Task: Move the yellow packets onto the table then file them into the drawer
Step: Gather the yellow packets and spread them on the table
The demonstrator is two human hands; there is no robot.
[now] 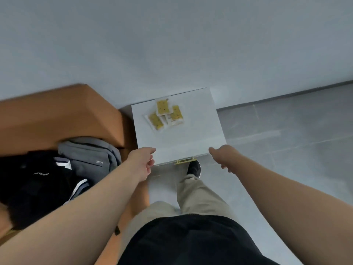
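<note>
Head view, yellow packets [162, 107] on white table [183, 138], left hand [142, 161] pinching its near edge, right hand [223, 156] grip unclear

Yellow packets [162, 108] lie overlapping on the white counter [191, 134]. The left hand [142, 162], fingers [150, 166] curled, is at its front left corner; the right hand [223, 155] is at the right one.

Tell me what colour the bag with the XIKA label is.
The bag is grey, shown best in the head view.
</note>
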